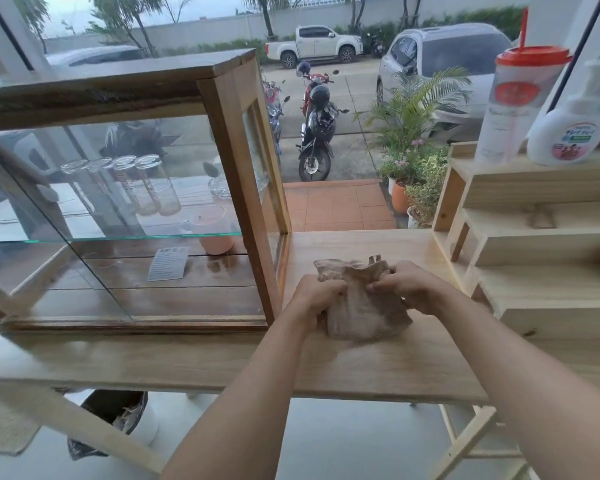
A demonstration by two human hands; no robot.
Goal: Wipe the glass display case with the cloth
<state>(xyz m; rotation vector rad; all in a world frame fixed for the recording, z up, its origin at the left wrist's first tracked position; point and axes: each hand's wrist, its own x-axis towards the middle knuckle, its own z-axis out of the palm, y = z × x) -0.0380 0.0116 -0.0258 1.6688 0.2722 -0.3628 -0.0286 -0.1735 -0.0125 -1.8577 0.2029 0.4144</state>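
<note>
Cloth bunched between left hand and right hand, both clenched on it, forearms outstretched.

Setting: small café or drinks stall at a shopfront window. Evidence: wood-framed glass display case on a pale wooden worktop, with upturned drinking glasses on its glass shelf; stepped wooden rack carrying a takeaway cup with orange lid and straw, and a pump bottle; outside, parked motorbikes, cars and potted plants.
</note>
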